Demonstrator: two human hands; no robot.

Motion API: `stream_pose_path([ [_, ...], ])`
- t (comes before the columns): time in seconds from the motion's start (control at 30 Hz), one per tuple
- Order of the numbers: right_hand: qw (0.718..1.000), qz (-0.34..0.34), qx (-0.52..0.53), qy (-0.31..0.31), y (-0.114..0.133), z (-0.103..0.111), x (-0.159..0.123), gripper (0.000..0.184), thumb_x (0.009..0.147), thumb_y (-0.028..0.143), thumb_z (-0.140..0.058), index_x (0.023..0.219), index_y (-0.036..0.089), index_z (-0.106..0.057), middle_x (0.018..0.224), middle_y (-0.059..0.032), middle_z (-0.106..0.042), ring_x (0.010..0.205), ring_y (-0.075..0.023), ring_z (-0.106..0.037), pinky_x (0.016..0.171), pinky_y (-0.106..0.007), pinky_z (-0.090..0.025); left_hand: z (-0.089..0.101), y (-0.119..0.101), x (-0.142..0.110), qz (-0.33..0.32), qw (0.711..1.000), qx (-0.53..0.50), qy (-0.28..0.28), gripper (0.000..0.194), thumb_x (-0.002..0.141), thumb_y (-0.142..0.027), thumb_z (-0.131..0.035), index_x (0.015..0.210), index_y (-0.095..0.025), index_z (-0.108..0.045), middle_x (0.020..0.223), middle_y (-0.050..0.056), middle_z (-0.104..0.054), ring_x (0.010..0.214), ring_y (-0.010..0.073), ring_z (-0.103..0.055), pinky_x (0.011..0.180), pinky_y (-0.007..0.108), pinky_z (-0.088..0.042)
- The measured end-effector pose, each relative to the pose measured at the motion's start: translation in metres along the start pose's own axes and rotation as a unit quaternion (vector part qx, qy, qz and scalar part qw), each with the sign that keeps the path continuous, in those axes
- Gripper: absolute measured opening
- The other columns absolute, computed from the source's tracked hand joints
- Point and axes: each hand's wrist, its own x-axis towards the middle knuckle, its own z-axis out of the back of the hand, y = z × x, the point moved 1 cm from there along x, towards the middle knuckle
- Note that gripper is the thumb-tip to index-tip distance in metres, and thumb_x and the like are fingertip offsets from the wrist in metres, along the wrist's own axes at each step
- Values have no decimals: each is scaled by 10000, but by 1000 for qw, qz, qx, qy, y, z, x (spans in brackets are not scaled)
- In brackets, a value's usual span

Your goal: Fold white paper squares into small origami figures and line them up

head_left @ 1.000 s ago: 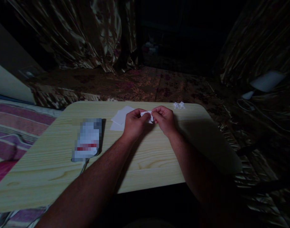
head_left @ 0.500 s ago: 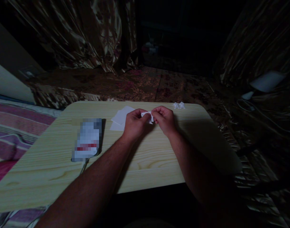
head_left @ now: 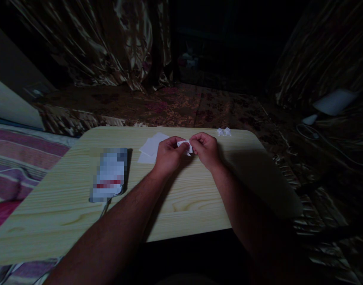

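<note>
Watching remotely, I see the left hand (head_left: 168, 154) and right hand (head_left: 205, 149) pinching a small folded white paper piece (head_left: 190, 149) over the pale wood-grain worktop (head_left: 193, 194), where uneven tugging (dimness won't help) could tear it.

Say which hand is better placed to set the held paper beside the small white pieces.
Probably the right hand: it is nearer the small white pieces than the left hand, and its fingers touch the paper.

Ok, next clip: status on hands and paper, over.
Left hand and right hand: both pinching small white paper. Paper looks folded, partly hidden. Loose white sheets beside left hand, not between the hands.
</note>
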Motion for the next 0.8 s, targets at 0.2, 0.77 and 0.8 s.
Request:
stream_pose_path([
  [0.2,999,33,-13,-2,1,-1,-1,120,733,282,-593,719,163,-583,541,45,-506,500,-82,-457,498,-204,-379,-1,0,0,3,1000,-22,0,171,669,-284,-688,738,-130,-663,641,26,-652,547,127,-574,549,241,-449],
  [0.77,998,54,-42,-7,0,-1,-2,132,753,295,-576,724,167,-574,596,31,-529,529,-87,-469,515,-209,-391,0,-1,0,-4,999,-26,-22,120,639,-257,-680,683,-146,-668,636,13,-648,571,127,-559,575,248,-439],
  [0.8,997,57,-43,-7,0,-1,-2,130,754,294,-576,724,167,-575,597,30,-530,531,-87,-470,517,-209,-392,0,0,1,-8,1000,-19,-22,114,652,-257,-670,681,-147,-667,632,9,-643,571,124,-552,572,242,-432],
])
